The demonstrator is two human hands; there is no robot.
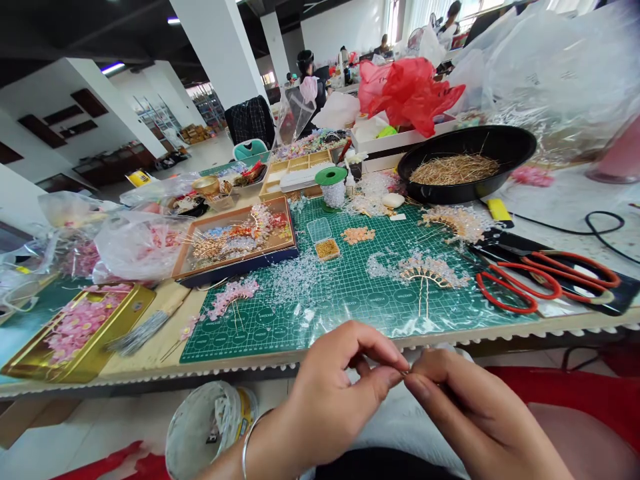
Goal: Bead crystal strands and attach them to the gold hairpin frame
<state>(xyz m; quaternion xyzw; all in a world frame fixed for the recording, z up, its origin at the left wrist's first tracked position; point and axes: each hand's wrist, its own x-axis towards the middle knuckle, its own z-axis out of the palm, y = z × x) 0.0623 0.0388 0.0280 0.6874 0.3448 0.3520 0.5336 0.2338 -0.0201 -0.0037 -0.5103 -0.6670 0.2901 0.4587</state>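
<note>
From the head camera, the person's left hand [336, 393] and right hand [480, 417] are working together just beyond the bench's near edge [400, 341], held low over the lap. Their fingertips are meeting on a tiny thin piece [404, 372], pinching it from both sides, though it is too small to tell exactly what it is. Holding it this close to the body seems to be giving the fingers steady, fine control. A metal bangle [249, 448] is circling the left wrist, and a scuffed white bucket [210, 427] is standing on the floor below the bench.

A green cutting mat [240, 340] is lying along the near edge, probably protecting the bench and keeping the work within reach. Loose clear beads are scattering across it around a fan-shaped hair ornament [431, 272] and a pink hair ornament [233, 297]. A small box of gold beads [327, 249] is sitting near the mat's far edge. Red-handled scissors [515, 287] are lying beyond the mat's right edge, conveniently on the right-hand side. A black basin [450, 193] holding gold pins is standing toward the far right, and a gold tin [107, 350] of pink flowers is resting at the left end.

Plastic bags [540, 67] are heaping along the far edge. Beyond them, white pillars [220, 47] are rising through a large workroom, and a co-worker [310, 80] is sitting among other tables.
</note>
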